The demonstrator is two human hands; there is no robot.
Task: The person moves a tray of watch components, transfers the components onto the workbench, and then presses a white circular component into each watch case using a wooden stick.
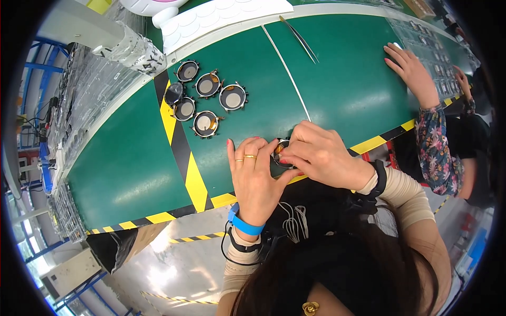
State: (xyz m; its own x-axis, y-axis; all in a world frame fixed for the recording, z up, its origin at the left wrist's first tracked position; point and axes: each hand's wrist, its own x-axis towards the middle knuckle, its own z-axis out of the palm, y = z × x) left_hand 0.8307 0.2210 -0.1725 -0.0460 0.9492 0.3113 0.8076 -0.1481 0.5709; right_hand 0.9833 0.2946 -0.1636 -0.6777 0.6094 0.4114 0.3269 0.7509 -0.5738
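Note:
At the bench's near edge, a round watch case (276, 166) with a dark inside and an orange piece is partly hidden by my fingers. Curved round its left side, my left hand (256, 171) steadies it between thumb and fingertips. My right hand (320, 156) is closed over its right side, thumb and forefinger pressed together at the orange piece. Whether those fingertips also pinch some small part cannot be seen. Several similar watch cases (232, 97) lie in a loose group farther off to the left, some showing a pale round disc and an orange tab.
Tweezers (300, 40) lie toward the far side of the green bench (348, 68). A white strip (286, 71) crosses it, and striped tape (196, 181) marks its edge. At right, another person's hand (414, 71) rests near clear trays (429, 52). Stacked plastic trays (100, 87) stand at left.

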